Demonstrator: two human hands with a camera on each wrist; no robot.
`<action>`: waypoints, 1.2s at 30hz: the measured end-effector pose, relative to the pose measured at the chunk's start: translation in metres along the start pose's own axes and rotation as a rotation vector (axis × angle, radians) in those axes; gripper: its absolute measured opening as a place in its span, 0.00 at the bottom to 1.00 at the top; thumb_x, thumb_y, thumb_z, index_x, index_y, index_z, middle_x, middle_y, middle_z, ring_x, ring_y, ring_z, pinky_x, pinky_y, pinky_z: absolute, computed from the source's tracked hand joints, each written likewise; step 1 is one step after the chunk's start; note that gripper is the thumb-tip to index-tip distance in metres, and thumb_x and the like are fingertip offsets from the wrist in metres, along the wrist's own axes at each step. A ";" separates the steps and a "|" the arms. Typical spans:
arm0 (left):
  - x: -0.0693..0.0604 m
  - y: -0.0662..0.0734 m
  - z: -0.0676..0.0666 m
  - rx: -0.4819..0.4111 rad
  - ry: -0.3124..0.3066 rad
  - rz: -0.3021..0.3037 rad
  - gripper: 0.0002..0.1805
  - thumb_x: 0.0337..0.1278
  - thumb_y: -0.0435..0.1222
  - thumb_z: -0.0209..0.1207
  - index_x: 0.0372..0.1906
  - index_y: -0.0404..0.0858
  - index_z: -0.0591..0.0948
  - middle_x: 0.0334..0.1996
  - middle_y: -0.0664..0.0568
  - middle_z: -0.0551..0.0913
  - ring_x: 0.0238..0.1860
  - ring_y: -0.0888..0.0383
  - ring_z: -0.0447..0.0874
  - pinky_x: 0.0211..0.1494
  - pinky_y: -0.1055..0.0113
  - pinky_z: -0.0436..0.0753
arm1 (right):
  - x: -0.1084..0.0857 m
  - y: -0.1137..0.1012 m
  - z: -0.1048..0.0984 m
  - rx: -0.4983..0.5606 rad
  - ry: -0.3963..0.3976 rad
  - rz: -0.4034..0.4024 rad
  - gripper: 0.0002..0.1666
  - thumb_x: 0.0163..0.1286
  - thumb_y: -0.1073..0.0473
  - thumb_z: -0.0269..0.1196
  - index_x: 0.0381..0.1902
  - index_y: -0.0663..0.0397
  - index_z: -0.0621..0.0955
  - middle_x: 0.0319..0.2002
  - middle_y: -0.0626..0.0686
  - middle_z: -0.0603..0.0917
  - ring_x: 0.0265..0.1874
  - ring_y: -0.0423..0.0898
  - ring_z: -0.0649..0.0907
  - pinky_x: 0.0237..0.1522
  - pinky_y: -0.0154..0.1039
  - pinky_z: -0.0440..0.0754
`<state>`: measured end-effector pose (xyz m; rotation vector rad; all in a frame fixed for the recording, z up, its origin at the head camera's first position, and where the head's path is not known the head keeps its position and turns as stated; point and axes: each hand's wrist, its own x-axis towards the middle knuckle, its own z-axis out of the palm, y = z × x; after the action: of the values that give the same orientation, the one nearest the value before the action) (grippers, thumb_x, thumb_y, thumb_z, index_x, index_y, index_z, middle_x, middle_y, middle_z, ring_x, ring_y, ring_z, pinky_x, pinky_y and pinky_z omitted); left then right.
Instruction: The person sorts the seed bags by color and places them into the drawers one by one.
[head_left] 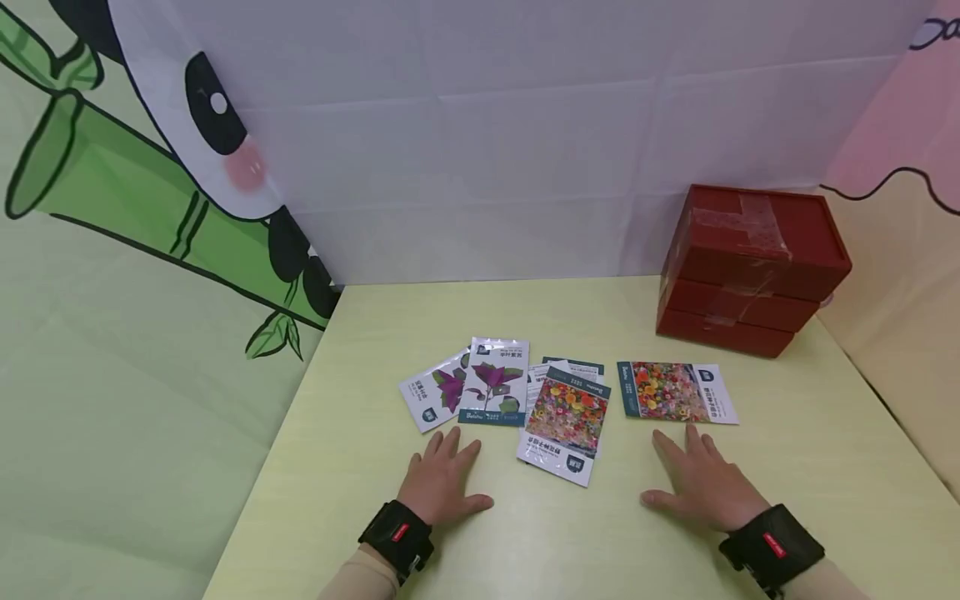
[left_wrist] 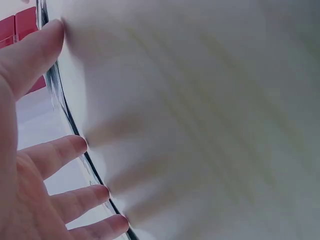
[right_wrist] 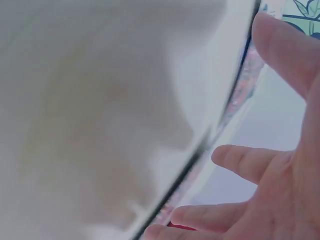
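My left hand (head_left: 441, 485) lies on the table with its fingers spread, just below two white packets with purple-leaved plants, an upright one (head_left: 495, 379) overlapping a tilted one (head_left: 438, 390). To their right, a packet with colourful flowers (head_left: 566, 425) partly covers other packets (head_left: 592, 371). My right hand (head_left: 705, 490), fingers also spread, is nearest a separate flower packet (head_left: 671, 392) lying sideways; its fingertips come close to that packet's lower edge. Neither hand holds anything. The wrist views show the fingertips of the left hand (left_wrist: 35, 200) and right hand (right_wrist: 275, 195) at the pale tabletop.
A dark red box (head_left: 750, 271) with drawer-like layers and clear tape stands at the table's back right corner. Behind the pale table (head_left: 570, 542) hangs a printed cloth (head_left: 480, 150) with cartoon figures. Black bands (head_left: 772, 546) circle both wrists.
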<state>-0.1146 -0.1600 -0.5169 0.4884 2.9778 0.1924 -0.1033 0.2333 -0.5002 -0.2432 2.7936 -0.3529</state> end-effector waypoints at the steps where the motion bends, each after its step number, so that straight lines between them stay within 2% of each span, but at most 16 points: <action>1: 0.000 0.000 0.000 0.002 0.000 0.003 0.50 0.36 0.70 0.63 0.66 0.48 0.73 0.69 0.38 0.63 0.67 0.33 0.59 0.55 0.31 0.68 | 0.000 0.000 -0.003 -0.001 0.013 -0.005 0.63 0.49 0.19 0.58 0.72 0.54 0.65 0.68 0.79 0.53 0.62 0.81 0.57 0.45 0.78 0.65; 7: -0.001 0.001 -0.007 0.019 0.042 0.031 0.49 0.38 0.70 0.63 0.66 0.48 0.73 0.69 0.39 0.64 0.67 0.34 0.60 0.56 0.32 0.69 | 0.004 0.003 -0.029 0.023 0.191 -0.115 0.59 0.51 0.24 0.64 0.71 0.54 0.66 0.70 0.71 0.57 0.64 0.74 0.62 0.50 0.70 0.70; 13: -0.001 0.009 -0.018 -0.010 0.105 0.093 0.46 0.40 0.67 0.64 0.66 0.47 0.74 0.68 0.39 0.65 0.67 0.36 0.61 0.58 0.35 0.69 | 0.011 0.008 -0.076 0.116 0.343 -0.188 0.55 0.58 0.28 0.61 0.73 0.54 0.61 0.70 0.64 0.61 0.66 0.67 0.62 0.56 0.68 0.68; 17: 0.000 0.018 -0.024 -0.039 0.116 0.141 0.45 0.42 0.65 0.65 0.66 0.46 0.74 0.68 0.38 0.66 0.67 0.36 0.62 0.59 0.36 0.69 | 0.019 0.018 -0.116 0.215 0.544 -0.250 0.46 0.63 0.43 0.66 0.71 0.58 0.64 0.65 0.64 0.68 0.62 0.64 0.67 0.55 0.68 0.69; 20: 0.001 0.025 -0.025 -0.049 0.129 0.174 0.43 0.45 0.64 0.64 0.66 0.46 0.74 0.67 0.39 0.66 0.67 0.37 0.63 0.59 0.37 0.69 | 0.025 0.029 -0.147 0.262 0.684 -0.251 0.39 0.65 0.50 0.66 0.67 0.62 0.67 0.60 0.66 0.72 0.57 0.64 0.71 0.53 0.69 0.69; 23: 0.003 0.030 -0.024 -0.058 0.148 0.197 0.42 0.45 0.64 0.64 0.65 0.47 0.75 0.67 0.40 0.67 0.67 0.39 0.64 0.60 0.40 0.70 | 0.032 0.042 -0.175 0.304 0.781 -0.183 0.36 0.68 0.51 0.63 0.67 0.64 0.67 0.59 0.69 0.72 0.56 0.66 0.70 0.53 0.69 0.67; 27: 0.006 0.034 -0.020 -0.053 0.173 0.214 0.42 0.46 0.64 0.64 0.65 0.47 0.74 0.67 0.41 0.67 0.67 0.41 0.64 0.61 0.42 0.70 | 0.044 0.063 -0.207 0.376 0.837 -0.039 0.37 0.71 0.48 0.57 0.69 0.64 0.64 0.63 0.70 0.69 0.60 0.69 0.66 0.57 0.70 0.62; 31: 0.009 0.037 -0.018 -0.046 0.197 0.227 0.42 0.48 0.64 0.63 0.66 0.46 0.74 0.66 0.42 0.69 0.66 0.42 0.66 0.63 0.45 0.70 | 0.058 0.087 -0.233 0.444 0.823 0.134 0.42 0.71 0.42 0.52 0.73 0.61 0.58 0.67 0.69 0.63 0.64 0.68 0.62 0.59 0.69 0.62; 36: 0.011 0.039 -0.018 -0.050 0.207 0.225 0.40 0.49 0.61 0.63 0.65 0.44 0.75 0.64 0.42 0.71 0.64 0.43 0.68 0.62 0.47 0.71 | 0.071 0.116 -0.249 0.502 0.758 0.307 0.48 0.70 0.36 0.47 0.74 0.63 0.52 0.70 0.71 0.54 0.68 0.67 0.56 0.62 0.69 0.59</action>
<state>-0.1151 -0.1219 -0.4946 0.8460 3.1009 0.3575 -0.2656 0.3831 -0.3225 0.5386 3.2218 -1.2549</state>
